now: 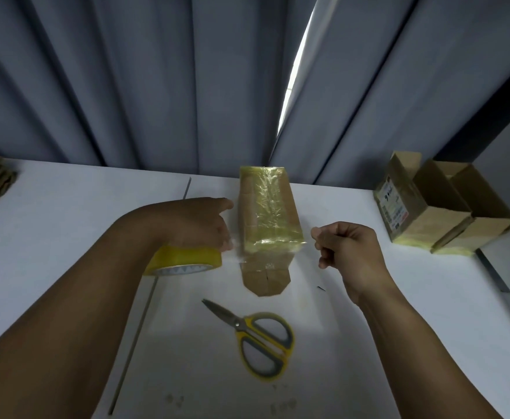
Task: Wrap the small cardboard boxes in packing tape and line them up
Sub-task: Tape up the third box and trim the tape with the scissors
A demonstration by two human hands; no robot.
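Scissors (263, 340) in front of the taped box (267, 213), tape roll (184, 261) to its left half under the left hand (202, 222) (fingers (227, 241) blurry, can't tell), right hand (350, 246) fingers pinched together.

Two bare arms of one person are in view, the left forearm (75, 291) and the right forearm (423, 337) uncovered right up to the picture's edge. The left hand (208, 225) and the right hand (349, 246) are bare as well. The left hand's fingers (227, 244) are blurred.
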